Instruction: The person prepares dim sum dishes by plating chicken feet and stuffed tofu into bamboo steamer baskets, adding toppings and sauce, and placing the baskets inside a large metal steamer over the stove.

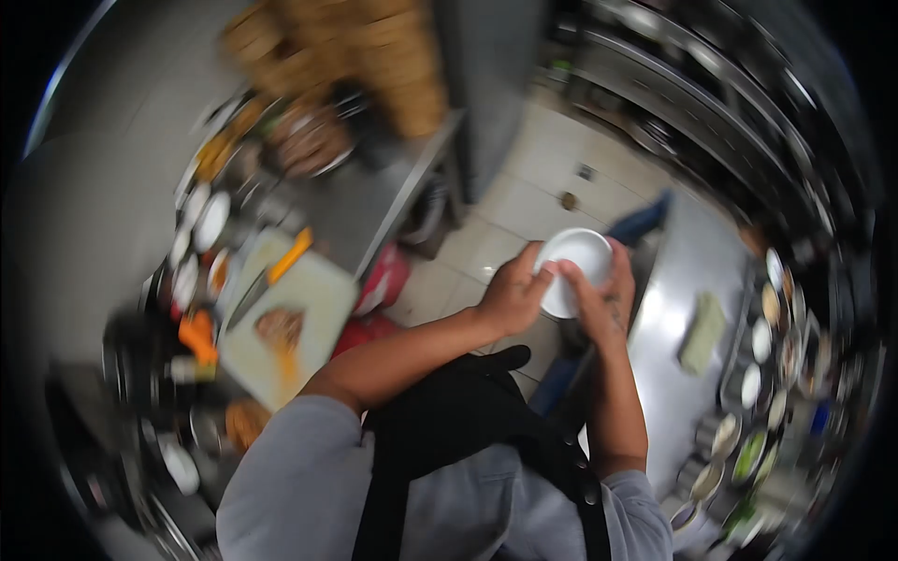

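On your left runs a steel counter (327, 211); its long edge slants beside the tiled floor (465, 265), which opens ahead of you between the work surfaces. On your right is another steel worktop (687, 271), its near edge close beside your right arm, with containers (750, 385) packed along the far side. Dark metal shelving (692, 84) bounds the floor at upper right. A stack of woven baskets (398, 61) stands at the far end of the left counter. The pale cutting board (323, 327) lies nearer you, bearing a brown food piece (279, 326) and an orange-handled knife (291, 255). A red container (383, 280) sits low beside that counter, partly hidden by your left arm. A folded green cloth (702, 334) lies on the right worktop.

The white bowl (564, 292) is in front of you, above the floor between the counters. Your left hand (513, 295) and right hand (606, 292) hold it from opposite sides, fingers curled round it and thumbs over the rim; the fingertips beneath are hidden. Any lettering is too blurred to read. The picture's dark round border cuts off the outer shelves, and you cannot make out what many containers hold.
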